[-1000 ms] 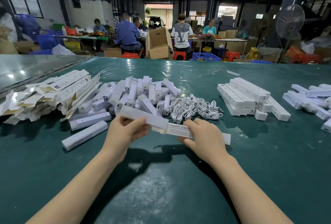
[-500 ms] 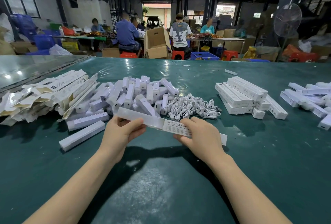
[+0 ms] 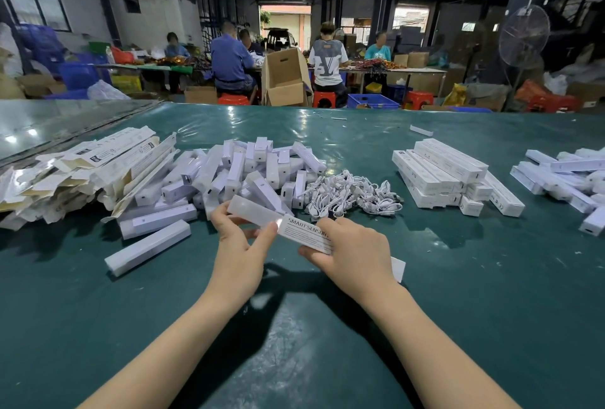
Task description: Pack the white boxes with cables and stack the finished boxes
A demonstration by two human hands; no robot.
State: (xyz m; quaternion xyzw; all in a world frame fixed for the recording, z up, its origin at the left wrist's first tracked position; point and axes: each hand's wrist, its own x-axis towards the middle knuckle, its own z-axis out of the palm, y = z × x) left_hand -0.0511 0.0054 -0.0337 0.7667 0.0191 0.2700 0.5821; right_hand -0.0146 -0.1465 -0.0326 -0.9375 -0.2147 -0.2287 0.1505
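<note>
Green table (image 3: 458, 326): one heap of flat cartons (image 3: 82, 173) at 10 o'clock, one pile of white inserts (image 3: 248, 169) at 11, one stack of finished boxes (image 3: 442, 169) at 2, and one tangle of cables (image 3: 350, 194) at 12. Pieces are too many to count. One box (image 3: 307, 235) is held at centre. Its insert (image 3: 252, 209) sits deeper than a second ago, so this unit looks nearly packed. The left hand (image 3: 239, 251) pinches the insert; the right hand (image 3: 357, 251) grips the box.

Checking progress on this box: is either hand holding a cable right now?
No: the left hand pinches a plain white bar, the right hand grips the printed box, and the cables lie piled behind.
</note>
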